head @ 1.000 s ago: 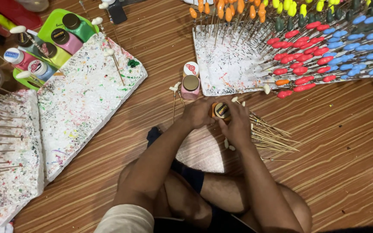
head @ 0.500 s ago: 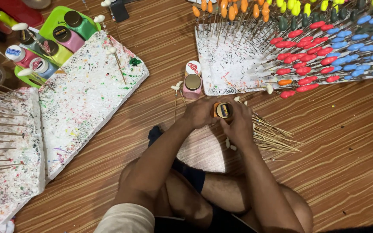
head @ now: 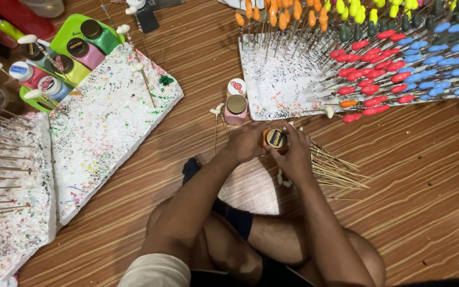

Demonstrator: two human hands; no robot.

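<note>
Striped wood floor. Both hands, left and right, grasp orange jar. Sticks right; spattered foam boards left, far.

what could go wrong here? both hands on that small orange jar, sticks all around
1. Both hands, left hand and right hand, grip the small orange paint jar above the floor; if it slips or the lid pops, paint may spill on the wood floor.
2. The open pink jar stands just beyond the left hand; a knock could tip it.
3. The loose bare sticks lie beside the right wrist and could scatter.
</note>
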